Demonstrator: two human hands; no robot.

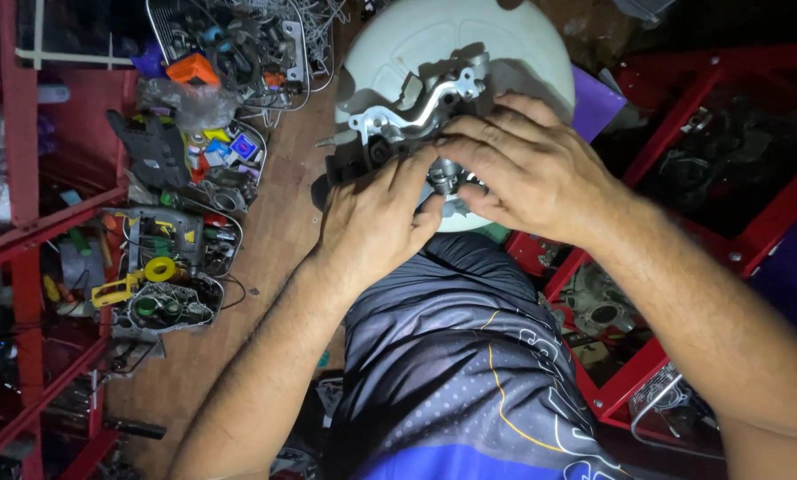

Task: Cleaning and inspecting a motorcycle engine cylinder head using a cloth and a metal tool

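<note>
Both your hands are clamped on the silvery cast-metal engine part with a curved arm (pixel 421 111), which sits on top of the round white plastic tub (pixel 470 53) just above your lap. Your left hand (pixel 376 222) grips the dark lower end of the part from below the tub's near edge, fingers curled up around it. Your right hand (pixel 527 173) lies over the part from the right of the tub, fingers spread across its middle and pressing down; what the fingertips pinch underneath is hidden.

Keep the part pressed against the tub, so it cannot rock while you work the small toothed piece (pixel 447 178) between your hands. Let the left hand do the holding and the right the fine turning. Left of the tub, on the brown wooden floor (pixel 274 240), lie loose engine covers and a yellow ring (pixel 160 268); keep small bits over the tub, not there.
</note>
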